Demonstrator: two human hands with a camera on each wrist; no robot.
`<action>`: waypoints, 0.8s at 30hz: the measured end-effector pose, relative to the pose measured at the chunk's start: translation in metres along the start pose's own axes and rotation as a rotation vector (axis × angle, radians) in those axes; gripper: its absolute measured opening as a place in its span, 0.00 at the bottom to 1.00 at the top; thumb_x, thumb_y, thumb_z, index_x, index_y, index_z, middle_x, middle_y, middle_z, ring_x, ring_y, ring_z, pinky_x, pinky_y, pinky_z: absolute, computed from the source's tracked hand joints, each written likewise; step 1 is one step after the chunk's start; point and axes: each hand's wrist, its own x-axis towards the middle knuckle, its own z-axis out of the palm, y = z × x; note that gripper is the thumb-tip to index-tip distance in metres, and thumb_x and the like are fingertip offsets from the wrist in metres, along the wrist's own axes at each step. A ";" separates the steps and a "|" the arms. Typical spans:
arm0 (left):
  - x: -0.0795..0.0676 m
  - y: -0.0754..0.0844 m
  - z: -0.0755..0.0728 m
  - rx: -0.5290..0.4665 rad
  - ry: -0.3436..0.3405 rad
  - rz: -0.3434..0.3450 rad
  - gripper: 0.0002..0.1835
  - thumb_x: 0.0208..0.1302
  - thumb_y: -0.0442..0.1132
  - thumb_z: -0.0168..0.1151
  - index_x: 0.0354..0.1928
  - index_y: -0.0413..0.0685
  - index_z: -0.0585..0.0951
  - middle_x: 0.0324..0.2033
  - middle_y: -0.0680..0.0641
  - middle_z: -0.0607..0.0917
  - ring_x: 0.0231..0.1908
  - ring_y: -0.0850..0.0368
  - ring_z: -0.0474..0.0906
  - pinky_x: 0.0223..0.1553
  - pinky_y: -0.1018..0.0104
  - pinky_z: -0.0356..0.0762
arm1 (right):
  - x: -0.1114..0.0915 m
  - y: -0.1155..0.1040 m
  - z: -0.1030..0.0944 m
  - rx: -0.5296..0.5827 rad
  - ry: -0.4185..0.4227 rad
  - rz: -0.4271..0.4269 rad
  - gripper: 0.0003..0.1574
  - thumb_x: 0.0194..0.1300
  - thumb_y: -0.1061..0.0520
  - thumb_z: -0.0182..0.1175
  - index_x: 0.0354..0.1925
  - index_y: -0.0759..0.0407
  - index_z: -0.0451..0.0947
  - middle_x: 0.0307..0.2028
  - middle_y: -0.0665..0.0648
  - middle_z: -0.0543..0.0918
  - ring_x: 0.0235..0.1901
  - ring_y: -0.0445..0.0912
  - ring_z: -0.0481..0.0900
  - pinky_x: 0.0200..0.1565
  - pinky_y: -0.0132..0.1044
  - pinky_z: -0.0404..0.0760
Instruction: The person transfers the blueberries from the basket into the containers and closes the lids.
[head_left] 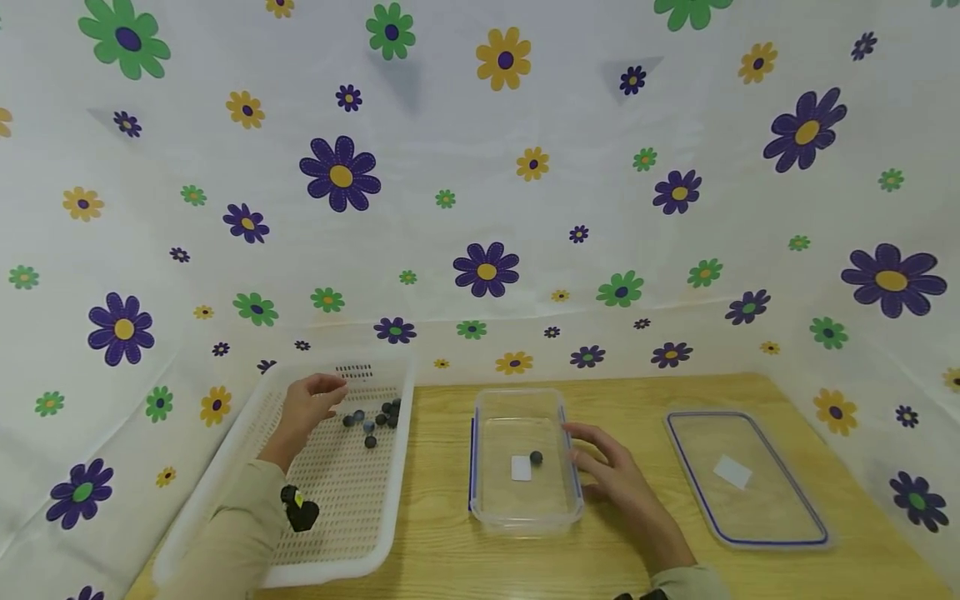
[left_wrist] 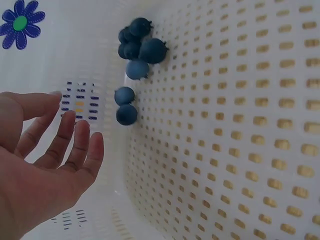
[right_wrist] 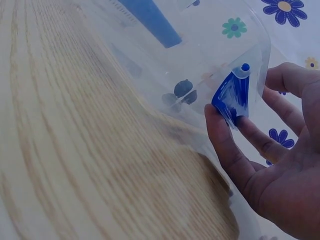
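Observation:
My left hand [head_left: 303, 412] hovers over a white perforated basket [head_left: 397, 492], fingers loosely bent and holding nothing. Several blueberries [head_left: 370, 426] lie on the basket floor just right of its fingertips; the left wrist view shows this hand [left_wrist: 55, 155] apart from the blueberries [left_wrist: 137, 69]. At the right side of a clear plastic container [head_left: 525, 515], my right hand [head_left: 618, 475] grips the wall by its blue latch [right_wrist: 232, 100], fingertips against the flap. Inside the container sits one blueberry [head_left: 536, 457], beside a white square label [head_left: 521, 468].
A clear lid [head_left: 780, 517] with a blue seal lies flat on the wooden table [head_left: 438, 467], right of the container. Behind and at both sides hangs a white flower-print cloth [head_left: 420, 242]. A black wrist device [head_left: 302, 510] is on the left sleeve.

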 end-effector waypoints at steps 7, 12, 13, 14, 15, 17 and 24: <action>0.007 -0.023 -0.005 0.042 -0.081 -0.085 0.20 0.73 0.35 0.62 0.61 0.29 0.77 0.56 0.32 0.81 0.53 0.42 0.80 0.50 0.49 0.81 | 0.002 -0.001 0.003 0.014 0.001 0.017 0.29 0.75 0.52 0.61 0.71 0.53 0.71 0.73 0.59 0.67 0.62 0.61 0.76 0.48 0.51 0.86; 0.010 -0.032 -0.009 0.062 -0.162 -0.133 0.21 0.70 0.34 0.65 0.60 0.26 0.77 0.54 0.32 0.83 0.45 0.48 0.81 0.45 0.51 0.82 | 0.003 -0.001 0.002 0.019 -0.003 0.014 0.30 0.75 0.52 0.62 0.71 0.54 0.71 0.72 0.58 0.67 0.61 0.62 0.77 0.48 0.52 0.86; 0.011 -0.033 -0.009 0.067 -0.174 -0.134 0.22 0.70 0.33 0.65 0.60 0.26 0.77 0.54 0.32 0.83 0.44 0.49 0.80 0.45 0.52 0.82 | 0.003 -0.001 0.001 0.018 -0.004 0.010 0.30 0.75 0.53 0.62 0.71 0.54 0.71 0.73 0.58 0.67 0.61 0.62 0.77 0.47 0.52 0.86; 0.011 -0.033 -0.010 0.074 -0.180 -0.135 0.22 0.69 0.33 0.66 0.59 0.26 0.77 0.54 0.32 0.82 0.43 0.50 0.80 0.44 0.52 0.82 | 0.003 -0.001 0.001 0.012 -0.007 0.008 0.30 0.75 0.53 0.61 0.71 0.54 0.71 0.73 0.59 0.67 0.61 0.62 0.77 0.47 0.52 0.86; 0.012 -0.034 -0.010 0.088 -0.184 -0.130 0.21 0.68 0.33 0.67 0.58 0.26 0.78 0.54 0.32 0.82 0.42 0.51 0.80 0.44 0.53 0.82 | 0.003 -0.001 0.001 0.005 -0.010 0.003 0.30 0.75 0.53 0.61 0.71 0.54 0.71 0.73 0.60 0.66 0.61 0.63 0.77 0.47 0.52 0.86; 0.013 -0.034 -0.010 0.120 -0.182 -0.120 0.20 0.66 0.33 0.69 0.55 0.27 0.79 0.52 0.31 0.83 0.41 0.52 0.79 0.42 0.55 0.81 | 0.004 0.000 0.001 -0.005 -0.014 -0.005 0.30 0.75 0.53 0.61 0.71 0.54 0.70 0.73 0.61 0.66 0.61 0.64 0.77 0.47 0.52 0.86; 0.013 -0.032 -0.006 0.217 -0.144 -0.122 0.13 0.62 0.32 0.71 0.46 0.31 0.84 0.44 0.37 0.86 0.40 0.49 0.78 0.37 0.60 0.79 | 0.003 0.001 0.001 -0.016 -0.013 -0.004 0.30 0.76 0.53 0.60 0.72 0.54 0.70 0.73 0.62 0.66 0.61 0.65 0.77 0.46 0.53 0.87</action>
